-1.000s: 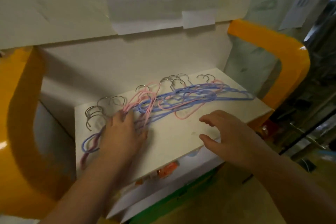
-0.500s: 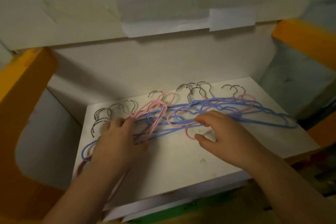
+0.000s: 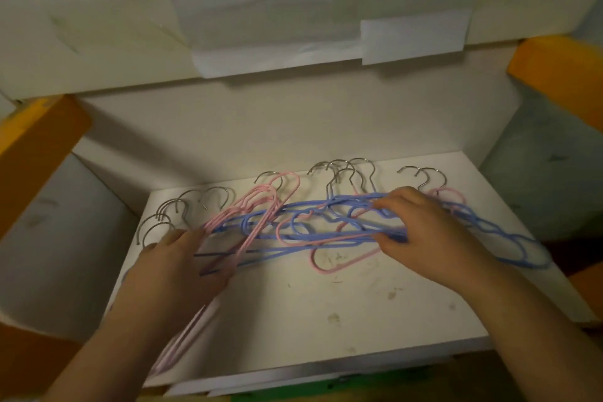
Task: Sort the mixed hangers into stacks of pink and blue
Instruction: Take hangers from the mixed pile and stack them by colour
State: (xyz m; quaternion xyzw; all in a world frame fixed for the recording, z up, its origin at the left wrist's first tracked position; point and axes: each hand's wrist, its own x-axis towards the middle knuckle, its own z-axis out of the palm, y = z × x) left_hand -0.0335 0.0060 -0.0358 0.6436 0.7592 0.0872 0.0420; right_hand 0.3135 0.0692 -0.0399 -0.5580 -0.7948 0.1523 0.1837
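Tangled pink hangers (image 3: 257, 222) and blue hangers (image 3: 326, 235) lie lengthwise across bench (image 3: 326, 303). Right hand (image 3: 421, 232) pinching blue wires mid-pile; left hand (image 3: 176, 264) spread flat, pressing left end.

The right hand (image 3: 427, 232), which a second ago was hovering over the bare white shelf (image 3: 342, 303) in front of the tangle of hangers (image 3: 313, 225), is now reaching into the tangle's right part, fingers closing around blue and pink wires. The left hand (image 3: 176, 268) is sliding slightly toward the tangle's middle, palm pressing on the left-end hangers
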